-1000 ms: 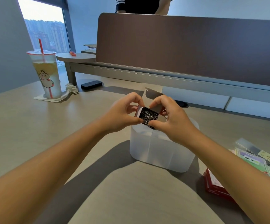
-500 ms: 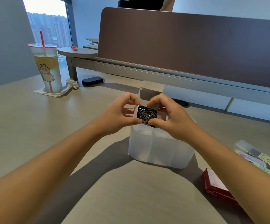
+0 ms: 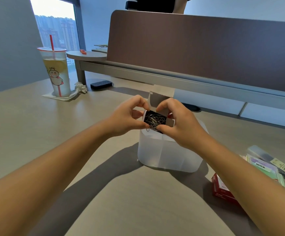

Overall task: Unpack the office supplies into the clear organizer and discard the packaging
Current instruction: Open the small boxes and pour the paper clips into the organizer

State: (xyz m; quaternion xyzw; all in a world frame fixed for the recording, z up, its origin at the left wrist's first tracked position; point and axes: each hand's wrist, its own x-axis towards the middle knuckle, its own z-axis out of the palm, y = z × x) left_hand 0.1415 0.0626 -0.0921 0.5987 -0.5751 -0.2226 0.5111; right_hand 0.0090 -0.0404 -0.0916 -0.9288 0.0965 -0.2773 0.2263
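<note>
Pinching an open box (image 3: 170, 122) of paper clips (image 3: 154, 120), the left hand (image 3: 126, 119) and right hand (image 3: 181, 123) hold it tilted over the clear organizer (image 3: 169, 155).

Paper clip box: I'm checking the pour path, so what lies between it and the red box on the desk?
In the head view, the person's right hand and forearm, and the clear organizer under the paper clip box, lie before the red box.

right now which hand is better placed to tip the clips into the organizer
Right hand, probably: it grips the paper clip box directly above the clear organizer; the left hand pinches the box's side out past the organizer's left wall.
</note>
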